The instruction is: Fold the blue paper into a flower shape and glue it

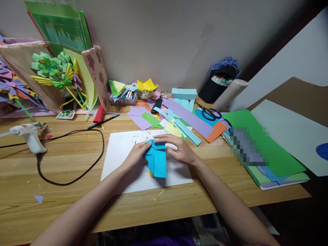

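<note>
A folded piece of bright blue paper [159, 165] with several creases and flaps is held above a white sheet [115, 164]. My left hand [137, 153] is closed on its upper left side, thumb on the front. At the top edge of the blue paper, my right hand [181, 150] has its fingers bent over it, and the thumb is by the right edge. The fingertips behind the paper are hidden. A small yellow scrap [150, 174] shows on the white sheet just below.
Paper strips [189, 116], black scissors [210, 112] and a black cutter [156, 104] lie behind the sheet. A white glue gun [32, 138] with a looped black cord [102, 150] is at left. Green paper [266, 140] tops a stack at right. A black pen holder [216, 85] stands at the back.
</note>
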`<action>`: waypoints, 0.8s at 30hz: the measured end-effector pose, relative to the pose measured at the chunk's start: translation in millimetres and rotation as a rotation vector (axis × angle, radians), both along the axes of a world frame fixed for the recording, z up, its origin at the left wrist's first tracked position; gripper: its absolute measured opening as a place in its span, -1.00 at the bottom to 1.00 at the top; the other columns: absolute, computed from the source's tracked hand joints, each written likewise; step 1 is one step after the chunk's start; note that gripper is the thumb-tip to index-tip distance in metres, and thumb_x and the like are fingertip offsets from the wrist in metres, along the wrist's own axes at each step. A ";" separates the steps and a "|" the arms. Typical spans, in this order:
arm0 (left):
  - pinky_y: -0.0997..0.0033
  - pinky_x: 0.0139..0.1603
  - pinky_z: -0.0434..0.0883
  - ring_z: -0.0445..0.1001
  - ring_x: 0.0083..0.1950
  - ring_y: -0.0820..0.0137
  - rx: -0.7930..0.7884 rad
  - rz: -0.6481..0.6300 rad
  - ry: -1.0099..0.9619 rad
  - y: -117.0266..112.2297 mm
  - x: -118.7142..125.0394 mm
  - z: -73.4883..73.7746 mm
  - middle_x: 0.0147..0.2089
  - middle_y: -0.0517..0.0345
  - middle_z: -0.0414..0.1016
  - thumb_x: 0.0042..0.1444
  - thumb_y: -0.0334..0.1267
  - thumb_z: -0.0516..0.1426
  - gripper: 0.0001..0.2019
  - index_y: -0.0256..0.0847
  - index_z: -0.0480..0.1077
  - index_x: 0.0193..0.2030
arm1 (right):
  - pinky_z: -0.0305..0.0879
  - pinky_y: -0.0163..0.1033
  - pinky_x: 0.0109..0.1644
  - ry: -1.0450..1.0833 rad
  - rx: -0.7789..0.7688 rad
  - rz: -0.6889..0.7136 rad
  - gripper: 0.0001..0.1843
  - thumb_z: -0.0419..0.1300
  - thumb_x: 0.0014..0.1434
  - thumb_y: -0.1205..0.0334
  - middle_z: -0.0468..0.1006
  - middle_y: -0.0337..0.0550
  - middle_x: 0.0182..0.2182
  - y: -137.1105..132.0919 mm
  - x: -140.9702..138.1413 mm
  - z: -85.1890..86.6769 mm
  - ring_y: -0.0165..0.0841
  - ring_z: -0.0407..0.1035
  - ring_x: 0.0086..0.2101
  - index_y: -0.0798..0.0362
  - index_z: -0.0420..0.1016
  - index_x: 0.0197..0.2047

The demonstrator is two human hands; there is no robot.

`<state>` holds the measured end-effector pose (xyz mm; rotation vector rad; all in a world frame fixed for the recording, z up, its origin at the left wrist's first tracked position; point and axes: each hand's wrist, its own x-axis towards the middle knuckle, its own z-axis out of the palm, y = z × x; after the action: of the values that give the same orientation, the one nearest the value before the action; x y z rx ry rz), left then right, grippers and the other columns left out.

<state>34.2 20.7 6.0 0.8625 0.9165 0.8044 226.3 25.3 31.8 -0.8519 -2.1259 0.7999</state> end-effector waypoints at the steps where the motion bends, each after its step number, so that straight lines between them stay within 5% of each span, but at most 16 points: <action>1: 0.49 -0.51 0.06 0.12 -0.57 0.54 0.015 -0.004 0.026 1.1 -0.5 0.2 -0.59 0.26 0.22 -0.03 0.02 0.18 -0.64 -0.29 0.30 -0.51 | 0.29 -0.07 0.04 0.068 -0.099 -0.029 -0.63 -0.04 0.14 0.32 0.44 -0.13 0.01 1.0 0.3 0.5 -0.28 0.30 0.01 -0.01 0.43 -0.02; 5: 0.49 -0.52 0.03 0.09 -0.57 0.54 0.088 -0.009 0.131 2.4 -1.5 2.2 -0.62 0.29 0.19 -0.05 0.06 0.17 -0.61 -0.28 0.28 -0.55 | 0.41 -0.27 -0.28 0.205 -0.511 -0.193 -0.64 -0.02 0.20 0.05 0.52 -0.07 -0.25 6.9 -0.7 -6.6 -0.36 0.42 -0.28 0.11 0.48 -0.19; 9: 0.48 -0.47 0.07 0.13 -0.52 0.51 0.109 -0.016 0.167 -0.1 -0.7 6.2 -0.56 0.24 0.26 -0.05 0.07 0.16 -0.61 -0.29 0.36 -0.47 | 0.37 -0.32 -0.41 0.190 -0.699 -0.212 -0.65 0.18 0.04 -0.04 0.47 -0.18 -0.47 10.3 -0.6 -16.1 -0.45 0.38 -0.48 0.13 0.47 -0.35; 24: 0.52 -0.57 0.07 0.19 -0.51 0.48 0.184 0.004 0.404 -1.7 1.6 12.8 -0.53 0.19 0.31 -0.07 0.10 0.15 -0.59 -0.30 0.43 -0.40 | 0.33 -0.27 -0.33 0.137 -0.549 -0.241 -0.74 0.21 0.02 0.07 0.51 -0.15 -0.45 9.1 -3.2 -13.3 -0.42 0.37 -0.46 0.13 0.50 -0.41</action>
<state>35.9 19.0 18.7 1.2120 1.2102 0.7377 223.1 34.4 18.6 -1.2632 -1.6588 1.2955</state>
